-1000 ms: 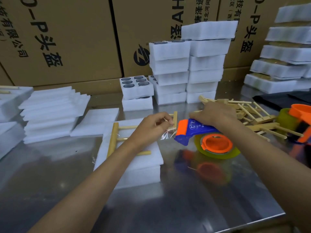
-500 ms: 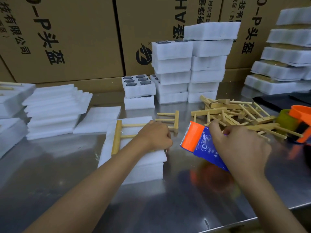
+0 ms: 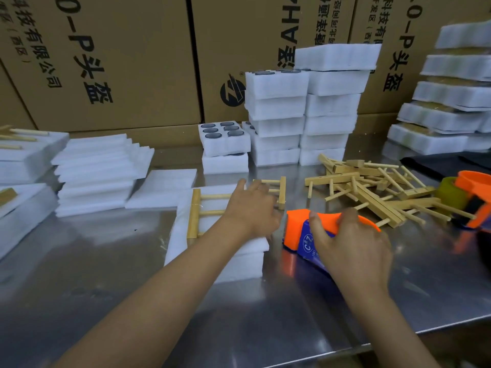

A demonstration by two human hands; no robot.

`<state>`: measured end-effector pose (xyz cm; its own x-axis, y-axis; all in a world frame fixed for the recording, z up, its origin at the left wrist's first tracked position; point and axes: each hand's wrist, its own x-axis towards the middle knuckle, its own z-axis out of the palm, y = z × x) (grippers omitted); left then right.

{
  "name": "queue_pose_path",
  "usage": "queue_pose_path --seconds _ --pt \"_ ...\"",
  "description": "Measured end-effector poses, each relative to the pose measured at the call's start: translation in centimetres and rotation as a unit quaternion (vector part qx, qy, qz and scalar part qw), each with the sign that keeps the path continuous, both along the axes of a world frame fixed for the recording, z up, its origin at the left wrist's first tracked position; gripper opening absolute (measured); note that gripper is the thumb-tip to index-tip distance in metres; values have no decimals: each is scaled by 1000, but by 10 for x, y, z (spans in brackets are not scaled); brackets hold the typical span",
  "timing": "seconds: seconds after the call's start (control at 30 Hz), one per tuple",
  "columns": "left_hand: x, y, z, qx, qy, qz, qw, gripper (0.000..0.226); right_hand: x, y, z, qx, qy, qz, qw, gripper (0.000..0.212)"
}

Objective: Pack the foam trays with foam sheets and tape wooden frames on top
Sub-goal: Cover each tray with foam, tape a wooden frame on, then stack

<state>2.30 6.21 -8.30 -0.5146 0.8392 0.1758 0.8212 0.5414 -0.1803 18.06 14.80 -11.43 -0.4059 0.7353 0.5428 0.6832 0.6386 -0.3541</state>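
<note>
A white foam tray (image 3: pixel 239 264) covered by a foam sheet lies on the steel table (image 3: pixel 106 274) in front of me. A wooden frame (image 3: pixel 195 213) lies across its top. My left hand (image 3: pixel 252 208) rests on the tray's right part with fingers spread over the frame. My right hand (image 3: pixel 348 245) grips an orange and blue tape dispenser (image 3: pixel 299 235), which stands on the table just right of the tray. A second small wooden frame (image 3: pixel 279 191) lies just beyond my left hand.
A heap of wooden frames (image 3: pixel 372 187) lies to the right. Stacked foam sheets (image 3: pixel 98 171) sit at left, foam tray stacks (image 3: pixel 305 115) at the back, packed trays (image 3: pixel 446 110) far right. Another tape dispenser (image 3: pixel 470 197) lies at the right edge. Cardboard boxes (image 3: pixel 119 62) wall the back.
My right hand swung the dispenser down to the tray's right side and onto the table. My left hand went from pinching tape at the frame's edge to lying flat on the tray.
</note>
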Motion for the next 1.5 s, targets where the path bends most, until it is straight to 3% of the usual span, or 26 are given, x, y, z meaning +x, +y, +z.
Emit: queue_pose_path --seconds 0.1,0.17,0.23,0.33,0.47,0.57,0.6,0.63,0.7,0.73,0.83,0.93,1.03,1.17,1.27,1.33,1.47,1.5 --pt "8 -20 8 211 52 -29 976 40 5 -12 6 12 56 74 996 45" --pt "9 -41 13 392 -33 -15 919 39 7 -25 12 -7 110 173 979 40" --pt "4 -64 15 505 -129 12 853 43 1 -40 16 -96 157 287 940 43" --pt "-10 -100 10 577 -223 88 781 44 -19 -62 11 -291 169 380 862 52" --pt "-23 -134 -18 636 -421 203 614 35 -48 -78 -5 -469 181 348 791 55" --pt "-14 -140 -43 615 -573 185 509 33 -58 -84 -14 -555 257 254 749 27" --pt "-9 -139 -46 612 -601 175 484 36 -61 -86 -14 -559 253 244 751 11" --pt "-8 -139 -48 609 -616 167 471 37 -61 -89 -11 -553 248 254 754 10" --pt "-8 -140 -50 603 -626 173 462 32 -55 -87 -13 -535 267 302 742 39" --pt "-8 -141 -50 600 -632 177 457 31 -54 -84 -16 -533 271 315 737 41" --pt "-9 -141 -52 607 -644 144 442 33 -59 -91 -10 -544 258 316 733 17" --pt "-12 -142 -48 628 -622 98 457 48 -56 -98 -21 -492 294 353 739 40" --pt "-15 -145 -41 626 -612 41 481 51 -57 -106 -23 -457 334 375 734 48" --pt "-21 -158 -37 619 -637 11 459 51 -67 -111 -23 -489 326 370 720 47" --pt "-27 -171 -37 619 -648 17 444 53 -76 -114 -19 -552 333 362 673 47" --pt "-32 -175 -38 635 -659 13 402 55 -76 -116 -12 -590 334 382 628 49" --pt "-48 -180 -39 693 -678 -41 241 45 -83 -119 16 -673 378 386 505 44" --pt "-56 -183 -41 708 -669 -42 223 41 -85 -125 25 -678 388 389 488 41"
